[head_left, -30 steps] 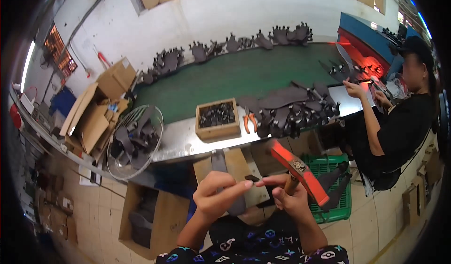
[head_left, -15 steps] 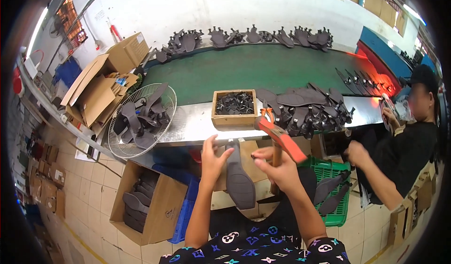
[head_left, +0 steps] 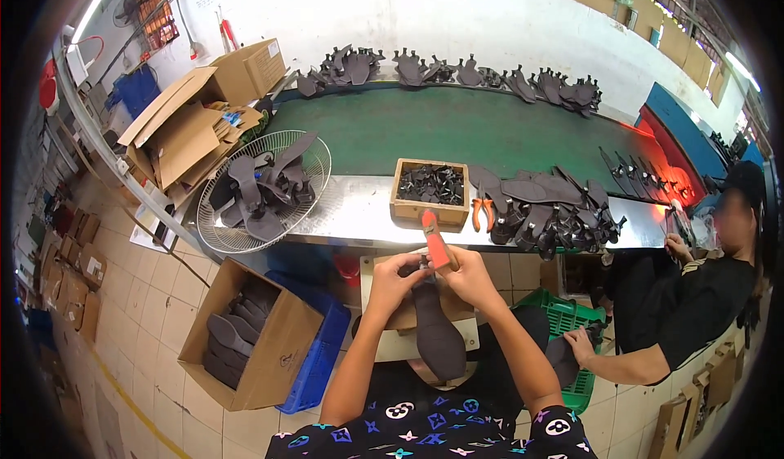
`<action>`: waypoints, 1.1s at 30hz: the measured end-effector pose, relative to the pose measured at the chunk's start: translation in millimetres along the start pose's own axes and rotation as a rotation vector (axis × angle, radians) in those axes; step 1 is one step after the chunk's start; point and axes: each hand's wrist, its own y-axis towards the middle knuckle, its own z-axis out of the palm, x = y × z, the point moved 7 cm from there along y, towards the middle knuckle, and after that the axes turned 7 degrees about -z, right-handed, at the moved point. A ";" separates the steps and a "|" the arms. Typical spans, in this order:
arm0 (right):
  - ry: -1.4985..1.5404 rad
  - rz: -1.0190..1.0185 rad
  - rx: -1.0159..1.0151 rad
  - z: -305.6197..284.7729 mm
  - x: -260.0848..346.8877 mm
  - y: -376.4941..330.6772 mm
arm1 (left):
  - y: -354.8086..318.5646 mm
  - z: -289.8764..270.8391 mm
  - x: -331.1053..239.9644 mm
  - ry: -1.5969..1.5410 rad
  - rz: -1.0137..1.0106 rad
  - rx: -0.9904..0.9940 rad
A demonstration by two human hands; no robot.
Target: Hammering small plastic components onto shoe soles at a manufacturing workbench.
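Note:
A dark grey shoe sole (head_left: 439, 336) lies lengthwise in front of me, its wide toe end toward my body and its narrow heel end between my hands. My left hand (head_left: 395, 281) is closed at that heel end, thumb and fingertips pinched together; whatever is between them is too small to make out. From the right, my right hand (head_left: 469, 279) grips a hammer with a red head (head_left: 439, 245), the head upright above the heel end. Its handle is mostly hidden by the hand. Under the sole is a light board (head_left: 464, 334).
Beyond my hands stand a wooden box of small black parts (head_left: 431, 185), orange-handled pliers (head_left: 483, 214) and piled soles (head_left: 555, 206). A wire basket (head_left: 327, 169) and a carton of soles (head_left: 282, 340) are left. At right, a co-worker's hand (head_left: 581, 347) reaches into a green crate (head_left: 578, 398).
My hands have come together at the sole's heel end; before, they were apart, the left one spread. The hammer head has swung upright. The co-worker's hand has dropped to the green crate.

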 end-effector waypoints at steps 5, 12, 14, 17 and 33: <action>-0.423 -0.224 0.108 7.9 26.6 -3.3 | -5.3 -3.4 0.7 -0.009 -0.055 0.009; -0.563 -0.353 0.099 4.6 43.2 -5.3 | -2.5 -2.2 -5.5 -0.043 -0.052 0.070; -0.415 -0.237 0.042 -0.8 52.5 -12.1 | -2.8 -2.8 -2.9 -0.069 -0.100 0.081; -0.295 -0.056 -0.049 -6.6 62.5 -30.7 | -1.6 -1.4 -3.0 -0.107 0.015 0.091; -0.291 -0.263 -0.196 -29.9 183.8 -83.6 | -6.4 0.0 10.3 0.037 0.002 0.156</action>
